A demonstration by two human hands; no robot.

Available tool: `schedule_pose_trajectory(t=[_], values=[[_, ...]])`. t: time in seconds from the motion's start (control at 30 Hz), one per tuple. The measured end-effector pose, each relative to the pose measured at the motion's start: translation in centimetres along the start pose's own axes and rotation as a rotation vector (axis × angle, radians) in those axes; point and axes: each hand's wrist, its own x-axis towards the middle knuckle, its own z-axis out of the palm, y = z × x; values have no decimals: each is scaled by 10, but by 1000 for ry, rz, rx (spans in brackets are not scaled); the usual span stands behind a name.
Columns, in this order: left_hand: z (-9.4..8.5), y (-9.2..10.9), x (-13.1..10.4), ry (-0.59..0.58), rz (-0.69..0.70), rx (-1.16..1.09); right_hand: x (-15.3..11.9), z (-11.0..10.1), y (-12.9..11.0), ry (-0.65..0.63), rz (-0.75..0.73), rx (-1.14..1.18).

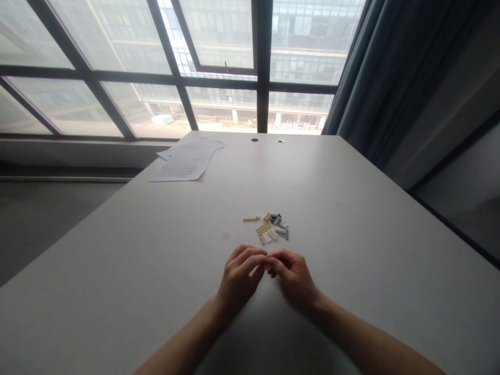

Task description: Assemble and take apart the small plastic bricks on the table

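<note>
My left hand and my right hand meet just above the near middle of the table, fingertips touching. Between them is a small tan building brick, mostly covered by the fingers. Both hands are closed in a pinch on it. Just beyond the fingers lies a loose pile of toy building bricks: tan plates, white flat tiles, dark grey pieces and a blue-grey wedge plate. A long thin tan plate rests a little to the left of the pile.
The white table stretches away toward large windows. Printed paper sheets lie at its far left. Two small round fittings, one a dark cable hole, sit near the far edge. A dark curtain hangs at the right.
</note>
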Motion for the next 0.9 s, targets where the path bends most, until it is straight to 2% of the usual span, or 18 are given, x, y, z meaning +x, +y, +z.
schedule_pose_trajectory(t=[0.13, 0.37, 0.63, 0.9], values=[[0, 2, -1, -69, -23, -42, 1, -1, 1, 100, -21, -8], [3, 1, -1, -9, -77, -40, -3, -1, -3, 133, -135, -122], [0, 2, 0, 77, -74, -65, -8, 1, 1, 53, -111, -52], [1, 1, -3, -8, -113, -114, -5, 0, 3, 127, -126, -97]])
